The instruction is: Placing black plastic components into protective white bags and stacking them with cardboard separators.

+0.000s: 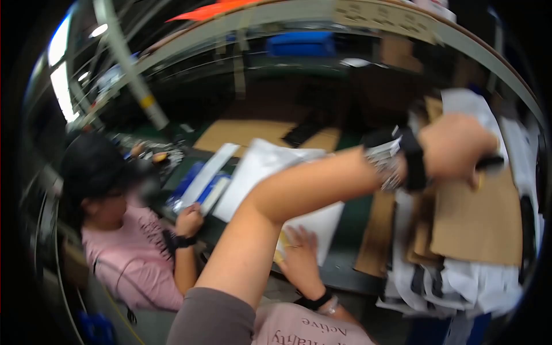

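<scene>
My left arm crosses to the right, and my left hand [457,146], blurred by motion, is closed above a brown cardboard sheet [477,221]. A small dark object [490,163] shows at its fingers; its kind cannot be made out. Bands circle this wrist, and yellow covers some fingertips. My right hand [302,256] lies with fingers spread on the lower part of a white sheet or bag [247,181] on the dark green table [356,230]. Yellow shows on its thumb side too. My left forearm hides part of the white sheet.
At the left, a co-worker in a pink shirt [135,259] holds a blue and white flat packet [204,178]. Stacked cardboard and white sheets [460,284] hang over the right side. Flat cardboard [230,135] lies behind. A shelf with a blue bin [301,44] spans the back.
</scene>
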A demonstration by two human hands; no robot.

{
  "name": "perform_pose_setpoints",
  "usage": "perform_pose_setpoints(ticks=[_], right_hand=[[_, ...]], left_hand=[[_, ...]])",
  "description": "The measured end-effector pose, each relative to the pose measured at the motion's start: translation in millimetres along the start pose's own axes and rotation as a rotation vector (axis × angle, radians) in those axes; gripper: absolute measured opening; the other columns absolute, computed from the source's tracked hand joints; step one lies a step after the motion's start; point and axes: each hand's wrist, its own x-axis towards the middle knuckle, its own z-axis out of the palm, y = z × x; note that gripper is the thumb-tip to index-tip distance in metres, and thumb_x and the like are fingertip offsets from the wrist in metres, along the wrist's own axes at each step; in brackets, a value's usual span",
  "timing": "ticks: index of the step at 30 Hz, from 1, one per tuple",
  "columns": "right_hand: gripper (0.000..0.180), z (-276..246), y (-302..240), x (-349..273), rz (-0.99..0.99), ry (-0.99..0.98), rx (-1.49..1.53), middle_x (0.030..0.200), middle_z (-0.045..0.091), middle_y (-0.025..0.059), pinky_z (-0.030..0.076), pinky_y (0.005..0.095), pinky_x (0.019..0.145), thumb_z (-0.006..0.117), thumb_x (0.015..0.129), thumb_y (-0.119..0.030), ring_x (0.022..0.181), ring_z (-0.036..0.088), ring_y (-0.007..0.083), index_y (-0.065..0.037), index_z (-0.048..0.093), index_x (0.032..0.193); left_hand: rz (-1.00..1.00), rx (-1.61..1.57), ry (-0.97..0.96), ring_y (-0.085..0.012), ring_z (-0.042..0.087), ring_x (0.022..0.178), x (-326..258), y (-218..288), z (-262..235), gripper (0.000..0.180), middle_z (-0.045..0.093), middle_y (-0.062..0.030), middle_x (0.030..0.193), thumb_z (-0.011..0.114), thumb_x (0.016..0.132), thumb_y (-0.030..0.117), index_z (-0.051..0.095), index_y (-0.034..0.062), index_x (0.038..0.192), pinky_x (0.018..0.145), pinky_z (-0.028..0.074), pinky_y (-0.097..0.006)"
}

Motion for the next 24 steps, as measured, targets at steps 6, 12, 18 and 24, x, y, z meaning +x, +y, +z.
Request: perform_pose_setpoints(ticks=[6,12,18,24], right_hand=[[0.027,4,-20,15,0.061,0.139,0.138,0.094,0.062,0.0172,0.028,0.0531,0.099,0.062,0.077,-0.023,0.103,0.053,0.0348,-0.004,0.065,0.096],[0.034,15,-3,16,0.182,0.2,0.418,0.122,0.049,0.0233,0.024,0.0471,0.108,0.045,0.091,-0.011,0.122,0.04,0.0398,0.007,0.049,0.119],[0.046,31,18,13,0.414,0.384,1.012,0.138,0.036,0.0171,0.026,0.0378,0.108,0.041,0.097,-0.012,0.129,0.036,0.0274,0.003,0.027,0.137],[0.05,17,18,15,0.443,0.423,0.97,0.142,0.033,0.0174,0.027,0.0342,0.108,0.043,0.094,-0.005,0.131,0.036,0.0249,0.002,0.025,0.14]], left_hand=[[-0.722,-0.749,0.416,-0.0115,0.061,0.091,-249,67,-91,0.045,0.065,-0.0047,0.099,0.075,0.073,0.01,0.057,-0.0011,0.112,0.083,0.047,-0.026],[-1.07,-1.2,1.156,-0.0134,0.05,0.112,-395,51,-5,0.037,0.055,-0.003,0.113,0.058,0.092,0.021,0.045,0.0038,0.122,0.096,0.04,-0.03],[-1.611,-0.666,0.162,-0.0143,0.059,0.082,-390,85,-49,0.037,0.061,-0.0068,0.09,0.059,0.09,0.019,0.046,-0.0004,0.119,0.073,0.048,-0.027],[-1.319,-0.549,0.413,-0.0161,0.046,0.083,-337,94,-70,0.042,0.048,-0.0084,0.091,0.064,0.084,0.017,0.048,0.0003,0.119,0.081,0.041,-0.03]])
